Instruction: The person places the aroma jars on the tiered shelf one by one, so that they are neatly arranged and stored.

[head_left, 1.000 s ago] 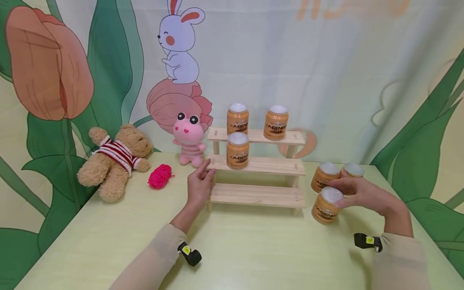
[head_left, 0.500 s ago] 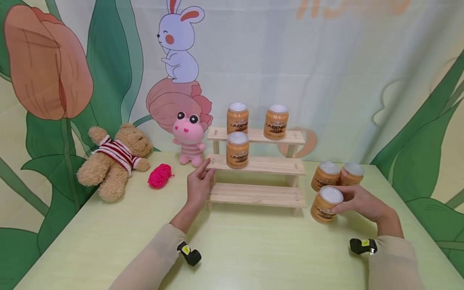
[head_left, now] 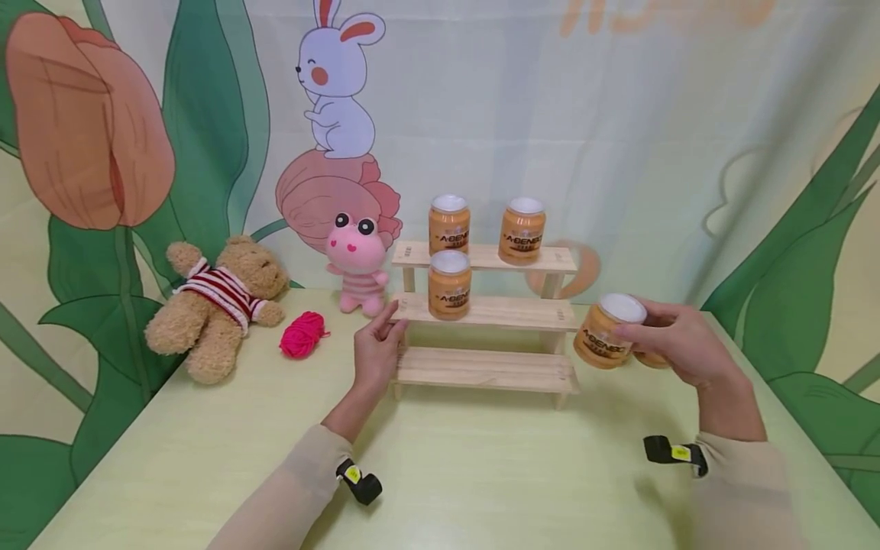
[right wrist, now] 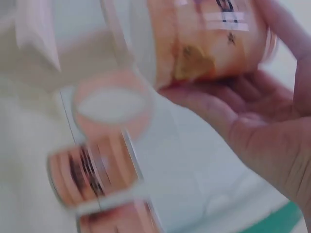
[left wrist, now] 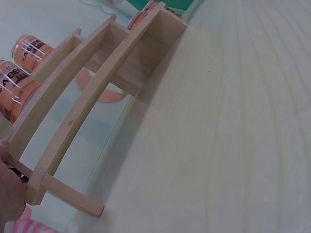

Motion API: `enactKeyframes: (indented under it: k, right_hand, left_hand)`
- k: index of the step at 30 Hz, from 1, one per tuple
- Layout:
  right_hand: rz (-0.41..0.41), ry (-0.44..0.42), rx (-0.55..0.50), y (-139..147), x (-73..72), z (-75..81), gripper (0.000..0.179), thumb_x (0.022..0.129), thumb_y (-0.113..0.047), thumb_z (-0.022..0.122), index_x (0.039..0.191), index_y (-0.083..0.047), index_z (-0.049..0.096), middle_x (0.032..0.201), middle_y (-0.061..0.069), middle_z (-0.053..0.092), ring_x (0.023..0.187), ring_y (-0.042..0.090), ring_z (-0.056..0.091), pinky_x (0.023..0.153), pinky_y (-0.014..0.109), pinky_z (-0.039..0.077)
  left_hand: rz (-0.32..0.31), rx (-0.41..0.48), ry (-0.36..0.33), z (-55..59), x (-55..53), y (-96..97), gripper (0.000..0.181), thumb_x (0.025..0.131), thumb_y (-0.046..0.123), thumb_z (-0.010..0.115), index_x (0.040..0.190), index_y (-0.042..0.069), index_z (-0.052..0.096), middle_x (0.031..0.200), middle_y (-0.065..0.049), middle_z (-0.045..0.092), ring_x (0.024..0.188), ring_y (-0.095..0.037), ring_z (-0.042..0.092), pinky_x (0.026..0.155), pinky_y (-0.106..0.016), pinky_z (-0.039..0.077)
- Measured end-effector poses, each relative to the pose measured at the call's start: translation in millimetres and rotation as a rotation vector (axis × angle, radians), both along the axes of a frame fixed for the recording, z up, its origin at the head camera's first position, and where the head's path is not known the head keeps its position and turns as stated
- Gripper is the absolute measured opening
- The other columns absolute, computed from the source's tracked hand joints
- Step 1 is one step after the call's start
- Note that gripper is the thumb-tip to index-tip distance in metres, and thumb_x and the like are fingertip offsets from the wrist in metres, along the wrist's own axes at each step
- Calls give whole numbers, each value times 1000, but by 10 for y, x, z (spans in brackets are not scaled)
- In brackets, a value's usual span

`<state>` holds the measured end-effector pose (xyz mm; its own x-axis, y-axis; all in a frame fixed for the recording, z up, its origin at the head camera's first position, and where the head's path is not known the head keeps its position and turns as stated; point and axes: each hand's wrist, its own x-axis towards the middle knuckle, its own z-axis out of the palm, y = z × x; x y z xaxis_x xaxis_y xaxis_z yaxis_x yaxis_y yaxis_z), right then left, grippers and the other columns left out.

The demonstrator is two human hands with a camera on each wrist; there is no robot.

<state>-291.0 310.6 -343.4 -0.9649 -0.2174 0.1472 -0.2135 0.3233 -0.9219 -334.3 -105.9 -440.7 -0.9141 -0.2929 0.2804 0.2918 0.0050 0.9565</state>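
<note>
Gripping a jar [head_left: 596,336], right fingers [head_left: 655,308] curled

In the head view, the bare right hand [head_left: 690,344] and its orange, white-lidded cylindrical jar [head_left: 596,340] mostly hide another orange jar [head_left: 651,360]. The right wrist view blurs the pale wooden tiered shelf [right wrist: 87,60] and crops the held jar's top. The bare left hand [left wrist: 9,194] is cut off at the left wrist view's edge.

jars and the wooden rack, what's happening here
A person's right hand grips an orange jar, tilted and off the table, near the right end of the wooden rack, while the left hand holds its left end. Two jars stand on the top shelf and one on the middle shelf. Two more jars show in the right wrist view.
</note>
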Motion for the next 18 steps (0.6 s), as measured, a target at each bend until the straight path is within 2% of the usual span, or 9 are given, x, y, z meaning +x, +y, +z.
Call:
enactKeyframes:
  k: [3, 6, 9, 12, 15, 18]
  right_hand:
    - [-33, -17, -73, -276, -48, 21, 55, 91, -17, 75, 139, 3, 56, 107, -4, 70, 94, 14, 64, 74, 30, 56]
    - [-55, 15, -115, -511, -87, 19, 60, 90, -17, 76, 140, 6, 53, 104, -6, 70, 92, 11, 65, 74, 28, 56]
    - [-78, 53, -132, -685, -116, 23, 58, 90, -20, 78, 138, 5, 56, 104, -5, 70, 92, 10, 65, 75, 27, 57]
    - [-93, 70, -146, -816, -164, 24, 57, 88, -22, 80, 135, 3, 59, 105, -5, 70, 95, 11, 67, 77, 28, 57]
    - [-104, 60, -157, -918, -235, 27, 58, 86, -24, 82, 135, -1, 61, 106, -4, 71, 96, 11, 66, 76, 28, 57]
    - [-108, 47, -162, -1006, -315, 43, 61, 84, -29, 84, 135, -5, 62, 111, 1, 71, 99, 13, 66, 78, 29, 56]
  left_hand:
    - [-3, 7, -4, -7, 2, 4, 39, 94, 9, 70, 133, 7, 65, 77, -13, 63, 59, -6, 46, 49, -17, 35]
    - [-3, 7, -4, -16, 0, 3, 39, 95, 9, 69, 133, 7, 65, 78, -13, 64, 60, -6, 47, 50, -17, 35]
    - [-1, 3, 2, -19, -1, 1, 39, 95, 9, 70, 133, 7, 65, 78, -12, 64, 60, -6, 47, 50, -17, 35]
    - [-2, -2, 8, -20, -2, 0, 39, 94, 9, 70, 133, 7, 65, 78, -17, 62, 60, -6, 46, 49, -17, 34]
    - [1, -7, 8, -17, 0, 0, 39, 94, 9, 70, 133, 7, 65, 78, -22, 61, 59, -5, 45, 49, -17, 34]
    - [7, -11, 10, -9, -7, -3, 39, 94, 9, 70, 133, 7, 65, 79, -21, 63, 58, -4, 45, 49, -17, 34]
